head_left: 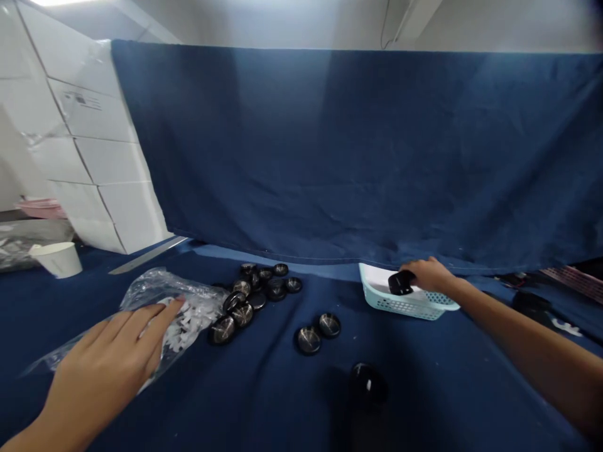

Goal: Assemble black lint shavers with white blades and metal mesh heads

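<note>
My left hand (110, 358) lies flat with fingers stretched out on a clear plastic bag (155, 295) of small white pieces. My right hand (431, 275) reaches over a light blue basket (405, 304) and grips a black round part (400, 282) above it. Several black round caps with shiny insides (257, 292) lie in a heap on the blue cloth between my hands. Two more caps (318, 333) sit apart nearer to me, and one dark cap (367, 383) lies closest to me.
A blue cloth (358, 157) hangs as a backdrop behind the table. White cartons (94, 144) are stacked at the far left, with a white paper cup (59, 258) before them. Dark items (532, 301) lie at the right edge.
</note>
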### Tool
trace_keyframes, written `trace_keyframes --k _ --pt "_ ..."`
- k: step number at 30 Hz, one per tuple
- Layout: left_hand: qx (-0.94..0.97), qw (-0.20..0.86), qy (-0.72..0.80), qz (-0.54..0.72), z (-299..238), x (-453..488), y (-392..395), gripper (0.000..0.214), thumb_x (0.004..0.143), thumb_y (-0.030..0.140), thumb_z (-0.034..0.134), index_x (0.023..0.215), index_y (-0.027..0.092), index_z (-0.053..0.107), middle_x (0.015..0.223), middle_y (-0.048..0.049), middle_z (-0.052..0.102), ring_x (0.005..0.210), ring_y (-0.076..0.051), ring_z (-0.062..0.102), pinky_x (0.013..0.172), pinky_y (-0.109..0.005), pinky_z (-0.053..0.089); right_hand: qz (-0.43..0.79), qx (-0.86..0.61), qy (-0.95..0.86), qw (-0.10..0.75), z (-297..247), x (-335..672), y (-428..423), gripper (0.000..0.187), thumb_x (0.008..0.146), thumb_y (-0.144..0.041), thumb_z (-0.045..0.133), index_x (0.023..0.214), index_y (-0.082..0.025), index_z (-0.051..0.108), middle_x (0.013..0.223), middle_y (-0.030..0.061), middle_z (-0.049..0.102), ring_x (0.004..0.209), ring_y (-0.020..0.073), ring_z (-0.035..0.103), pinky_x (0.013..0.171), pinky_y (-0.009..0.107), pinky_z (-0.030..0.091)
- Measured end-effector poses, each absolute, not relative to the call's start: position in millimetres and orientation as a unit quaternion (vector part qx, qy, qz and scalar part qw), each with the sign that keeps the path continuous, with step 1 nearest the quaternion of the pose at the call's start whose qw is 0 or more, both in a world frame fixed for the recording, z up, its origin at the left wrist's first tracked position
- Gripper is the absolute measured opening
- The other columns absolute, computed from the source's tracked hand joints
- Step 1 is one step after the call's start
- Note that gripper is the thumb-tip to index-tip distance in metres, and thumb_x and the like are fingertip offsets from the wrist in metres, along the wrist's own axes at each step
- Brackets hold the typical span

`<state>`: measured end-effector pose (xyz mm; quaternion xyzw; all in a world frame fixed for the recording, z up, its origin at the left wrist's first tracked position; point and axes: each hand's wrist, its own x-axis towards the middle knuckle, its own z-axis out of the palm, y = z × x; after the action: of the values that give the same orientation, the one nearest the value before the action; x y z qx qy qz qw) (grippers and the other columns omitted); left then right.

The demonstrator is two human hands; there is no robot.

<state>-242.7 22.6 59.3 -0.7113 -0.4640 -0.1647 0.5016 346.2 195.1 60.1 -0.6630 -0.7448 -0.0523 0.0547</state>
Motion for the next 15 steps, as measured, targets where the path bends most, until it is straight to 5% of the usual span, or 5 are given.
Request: trace_keyframes --k 8,15 --pt "-0.806 0.326 -0.425 -0.253 44 -198 24 0.029 0.094 0.015 0.046 0.116 0.021 0.063 0.102 -0.0061 0.07 0.089 -0.024 0.066 0.085 -0.038 0.05 0.253 -0.637 -0.673 0.278 123 344 145 0.042 0.099 -0.048 0.044 0.124 -0.017 0.059 0.12 0.0121 0.068 0.098 0.019 0.07 0.083 0.032 0.058" --pt "-0.867 0.161 -0.399 -0.25 2 -145 24 0.041 0.096 0.011 0.036 0.13 0.019 0.056 0.102 -0.007 0.067 0.085 -0.019 0.064 0.081 -0.035 0.051 0.407 -0.618 -0.64 0.207 65 291 93 0.034 0.069 -0.049 0.079 0.079 -0.016 0.076 0.076 0.008 0.077 0.066 0.0208 0.071 0.056 0.026 0.055"
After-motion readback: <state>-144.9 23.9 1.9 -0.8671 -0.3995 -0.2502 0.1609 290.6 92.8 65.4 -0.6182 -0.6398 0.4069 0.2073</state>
